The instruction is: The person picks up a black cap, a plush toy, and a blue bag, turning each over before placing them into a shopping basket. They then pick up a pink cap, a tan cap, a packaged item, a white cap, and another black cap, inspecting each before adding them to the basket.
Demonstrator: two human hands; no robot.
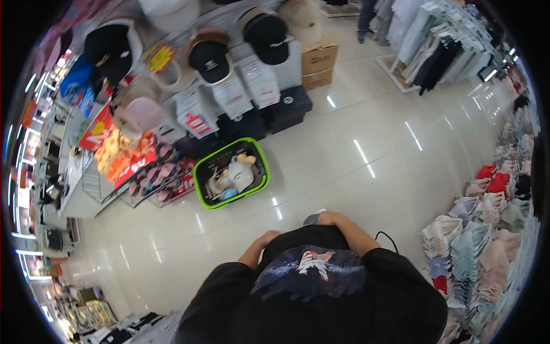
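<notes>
My left hand (267, 238) is low in front of my body, at the edge of my black T-shirt (229, 298). My right hand (330, 218) is at the shirt's front too, beside a small grey-and-white thing (312, 219) that I cannot make out. The fingers of both hands are mostly hidden, so whether they hold anything does not show. Ahead of me on the floor, apart from both hands, stands a black shopping basket with a bright green rim (264, 166). Inside it lie a white cap (240, 175), a light blue item (228, 194) and other small goods.
Caps (209, 60) on display stands line the front left, beside a rack of orange and pink goods (123, 155). Cardboard boxes (318, 60) stand behind. Clothes hang on a rack (441, 51) at the far right; underwear (475, 252) fills the right side. Glossy tiles (355, 149) cover the floor.
</notes>
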